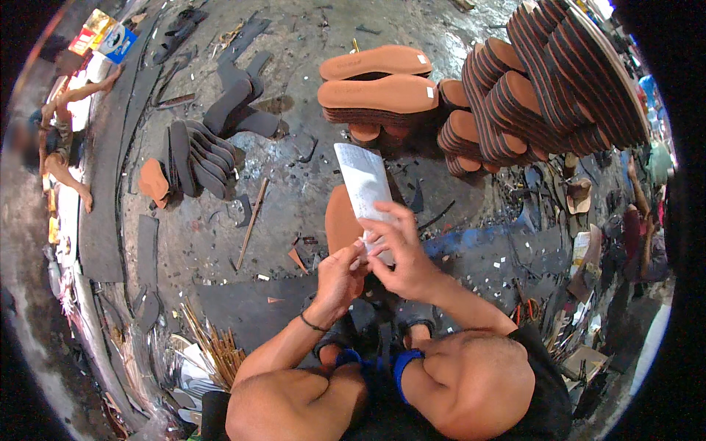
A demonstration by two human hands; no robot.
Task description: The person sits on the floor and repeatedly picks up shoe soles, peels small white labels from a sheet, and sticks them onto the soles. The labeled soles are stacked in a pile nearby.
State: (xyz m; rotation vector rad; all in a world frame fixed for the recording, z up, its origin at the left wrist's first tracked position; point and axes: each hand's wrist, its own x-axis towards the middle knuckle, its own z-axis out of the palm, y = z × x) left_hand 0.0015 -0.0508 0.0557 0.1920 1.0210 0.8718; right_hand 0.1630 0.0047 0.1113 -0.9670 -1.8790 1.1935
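Observation:
Held over a brown insole (340,220), a long white sheet (362,173) with faint marks on it slants away from me. My right hand (401,253) grips its near part, with fingers bent across the sheet. My left hand (342,278) is closed in a pinch at the sheet's left edge, touching the right fingertips. Something small and white shows in that pinch; I cannot tell whether it is a loose label or the sheet's edge. Beyond the sheet lie stacked brown insoles (379,93), their top ones bearing small white labels.
Tall piles of brown-and-black insoles (515,95) stand at the far right. Dark soles (198,158) lean in a row at the left, near a thin stick (252,224). Scraps litter the floor. Scissors (526,311) lie right of my knee; thin sticks (209,342) are bundled at left.

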